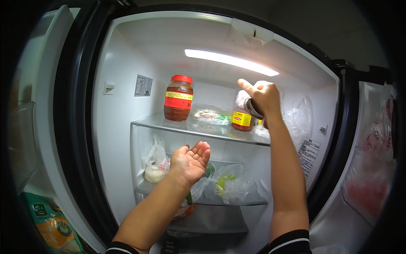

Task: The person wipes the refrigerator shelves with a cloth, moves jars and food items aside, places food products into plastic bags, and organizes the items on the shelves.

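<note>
The left hand [191, 164] is palm up, loosely cupped; the right hand [265, 99], higher up, extends 1 digit.

Right hand [265, 96] partly hides a dark object [253, 109].

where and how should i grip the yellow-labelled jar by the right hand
Probably around the middle of the yellow-labelled jar's rounded body, from the front left. It stands upright near the front edge of the upper shelf, its label side exposed, while the right hand and a dark curved item crowd its upper right.
</note>
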A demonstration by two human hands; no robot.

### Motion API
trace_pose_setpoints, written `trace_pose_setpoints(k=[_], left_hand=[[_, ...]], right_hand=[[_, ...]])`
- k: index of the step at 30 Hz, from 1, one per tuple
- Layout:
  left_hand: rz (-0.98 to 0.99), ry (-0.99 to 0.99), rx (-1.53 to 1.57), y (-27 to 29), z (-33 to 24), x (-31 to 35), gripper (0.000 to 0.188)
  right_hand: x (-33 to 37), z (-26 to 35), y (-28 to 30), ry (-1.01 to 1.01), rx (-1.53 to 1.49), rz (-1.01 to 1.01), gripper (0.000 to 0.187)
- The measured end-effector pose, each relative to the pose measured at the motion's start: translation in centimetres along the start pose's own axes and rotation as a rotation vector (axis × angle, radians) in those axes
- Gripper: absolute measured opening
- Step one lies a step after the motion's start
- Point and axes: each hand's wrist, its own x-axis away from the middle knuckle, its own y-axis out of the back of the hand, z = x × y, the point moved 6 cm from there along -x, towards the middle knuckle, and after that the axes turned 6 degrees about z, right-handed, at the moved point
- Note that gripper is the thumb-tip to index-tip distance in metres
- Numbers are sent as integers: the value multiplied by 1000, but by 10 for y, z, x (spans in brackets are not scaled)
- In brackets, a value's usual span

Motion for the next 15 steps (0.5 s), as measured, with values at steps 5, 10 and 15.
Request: trace_pose_setpoints(k=[5, 10, 15], left_hand=[[-23, -3, -14, 8, -3, -1, 35], [-28, -13, -22, 15, -10, -2, 34], [-30, -26, -21, 16, -12, -2, 34]], right_hand=[[-17, -99, -44, -343, 131, 211, 52], [-24, -95, -77, -398, 193, 353, 61], [-36, -98, -78, -319, 50, 411, 57]])
